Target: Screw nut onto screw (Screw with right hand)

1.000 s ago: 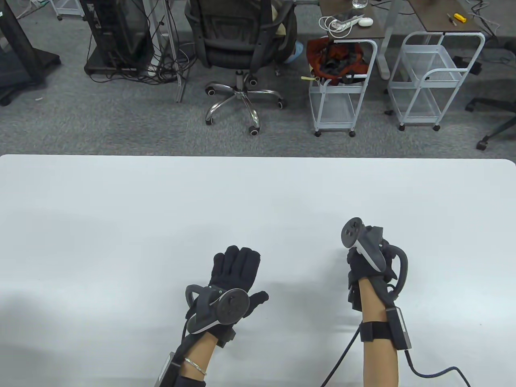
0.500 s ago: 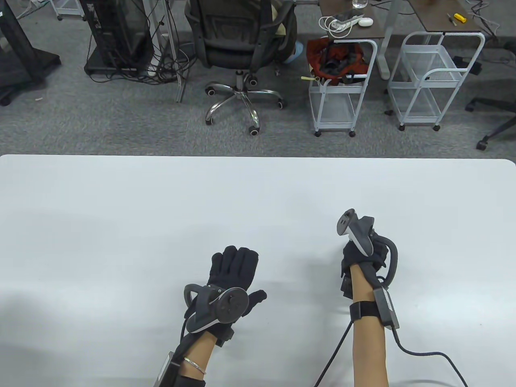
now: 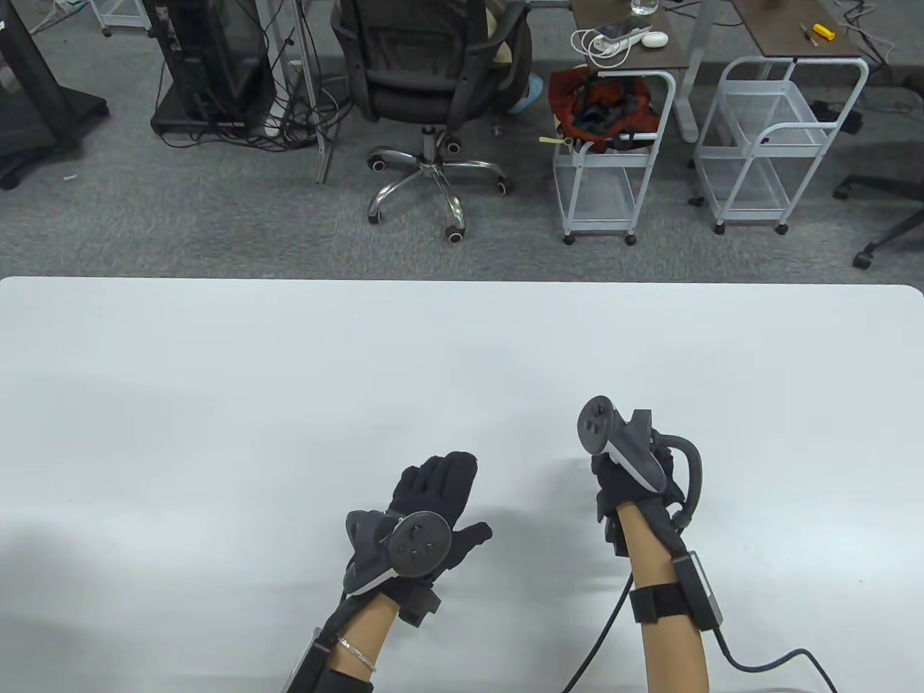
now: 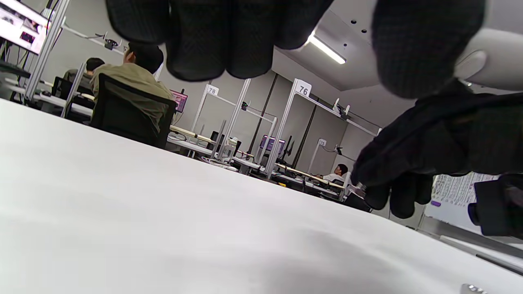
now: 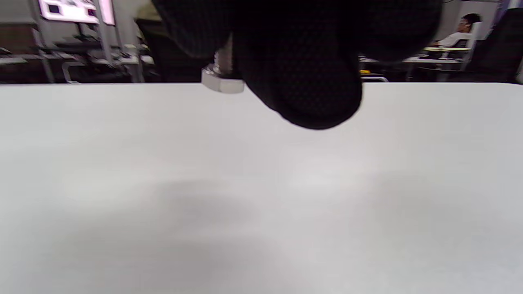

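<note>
Forearms come in from the bottom edge of the table view, w/ my left hand (image 3: 433,498) nearest, palm down, fingers straight out and together, thumb splayed to the right, gripping nothing. Its tracker (image 3: 408,541) sits on the back of the hand. Left wrist view shows a small bit of metal (image 4: 472,288) on the table at the bottom right corner; can't tell if that's the nut. A little further out and to the right, well apart from the left, is my right hand (image 3: 628,480), fingers curled under its tracker (image 3: 613,440). In the right wrist view those fingertips (image 5: 302,81) are closed on the screw (image 5: 222,75): hex head pointing down, threaded shank running up into the glove, held just above the white table (image 3: 462,346). From the left wrist cam I see the threaded end poking out of the right hand's curled fingers (image 4: 408,188). Beyond the table's far edge: office chair (image 3: 433,79), two white wire carts (image 3: 613,144), one w/ a red bag (image 3: 603,105).
</note>
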Tool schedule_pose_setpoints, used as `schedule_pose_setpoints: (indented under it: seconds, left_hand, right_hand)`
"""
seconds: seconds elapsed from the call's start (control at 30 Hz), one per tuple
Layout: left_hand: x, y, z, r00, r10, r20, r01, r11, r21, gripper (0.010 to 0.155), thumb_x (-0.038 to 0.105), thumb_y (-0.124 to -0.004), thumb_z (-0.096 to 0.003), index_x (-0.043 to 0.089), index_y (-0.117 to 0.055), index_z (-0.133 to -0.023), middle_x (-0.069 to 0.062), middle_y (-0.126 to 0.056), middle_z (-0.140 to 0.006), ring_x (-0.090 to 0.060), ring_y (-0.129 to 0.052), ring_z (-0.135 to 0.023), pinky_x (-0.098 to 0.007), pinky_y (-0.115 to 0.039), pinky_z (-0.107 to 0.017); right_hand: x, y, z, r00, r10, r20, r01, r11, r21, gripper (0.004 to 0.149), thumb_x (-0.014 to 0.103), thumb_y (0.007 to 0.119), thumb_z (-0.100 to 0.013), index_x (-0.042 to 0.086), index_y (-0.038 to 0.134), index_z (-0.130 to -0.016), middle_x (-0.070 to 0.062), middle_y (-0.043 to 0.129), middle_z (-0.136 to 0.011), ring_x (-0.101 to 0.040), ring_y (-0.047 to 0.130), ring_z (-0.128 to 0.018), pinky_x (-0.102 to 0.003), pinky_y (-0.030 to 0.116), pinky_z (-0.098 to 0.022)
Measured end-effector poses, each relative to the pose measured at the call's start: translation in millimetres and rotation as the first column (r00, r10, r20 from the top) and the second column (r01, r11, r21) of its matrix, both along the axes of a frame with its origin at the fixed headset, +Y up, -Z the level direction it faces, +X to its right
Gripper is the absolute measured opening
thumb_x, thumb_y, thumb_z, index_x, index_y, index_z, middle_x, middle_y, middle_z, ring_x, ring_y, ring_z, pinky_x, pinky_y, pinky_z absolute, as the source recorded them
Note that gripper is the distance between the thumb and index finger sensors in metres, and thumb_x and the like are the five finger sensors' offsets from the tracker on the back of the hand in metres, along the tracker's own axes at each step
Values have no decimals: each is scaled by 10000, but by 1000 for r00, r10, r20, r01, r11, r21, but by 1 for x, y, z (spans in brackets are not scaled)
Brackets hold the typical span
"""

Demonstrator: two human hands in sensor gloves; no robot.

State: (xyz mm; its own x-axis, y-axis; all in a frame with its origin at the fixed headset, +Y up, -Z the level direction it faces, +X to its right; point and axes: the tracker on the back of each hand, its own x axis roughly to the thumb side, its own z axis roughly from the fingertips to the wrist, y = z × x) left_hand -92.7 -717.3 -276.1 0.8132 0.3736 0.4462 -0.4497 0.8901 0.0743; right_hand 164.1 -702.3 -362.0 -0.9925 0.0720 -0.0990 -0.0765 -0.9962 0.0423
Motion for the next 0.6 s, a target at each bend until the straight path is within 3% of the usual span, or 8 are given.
schedule_pose_setpoints:
  seconds: [0.13, 0.27, 0.5, 0.6]
  left_hand:
    - [6, -2, 0, 993, 114, 10, -114, 992, -55, 797, 571, -788, -427, 137, -618, -1073, -119, -853, -1056, -354, -954, -832, -538, -740, -654]
    - [10, -3, 0, 980, 197, 0, -196, 976, -92, 730, 554, -787, -437, 110, -700, -1011, -68, -977, -915, -257, -1042, -700, -459, -818, -583]
    - [14, -5, 2, 953, 304, 21, -299, 946, -126, 582, 485, -786, -470, 91, -811, -898, -19, -1060, -769, -160, -1094, -586, -373, -878, -517]
    - [14, -3, 3, 954, 301, 13, -298, 950, -93, 528, 458, -791, -477, 93, -851, -852, -23, -1081, -716, -140, -1105, -549, -352, -890, -496]
  right_hand:
    - [-21, 16, 32, 970, -173, -169, 185, 981, 60, 470, 260, 748, -535, -50, 764, -888, -175, 970, -671, -242, 1045, -469, -444, 806, -392]
    - [-41, 24, 61, 887, -340, -312, 371, 927, 45, 467, 264, 748, -534, -65, 784, -863, -173, 984, -634, -228, 1053, -441, -434, 814, -370]
    - [-58, 21, 80, 752, -514, -412, 542, 838, -57, 465, 273, 734, -541, -76, 796, -843, -174, 990, -608, -224, 1055, -418, -429, 817, -355]
    - [-57, 20, 82, 752, -504, -425, 541, 840, -38, 465, 280, 722, -546, -77, 802, -832, -166, 995, -593, -216, 1059, -403, -422, 823, -345]
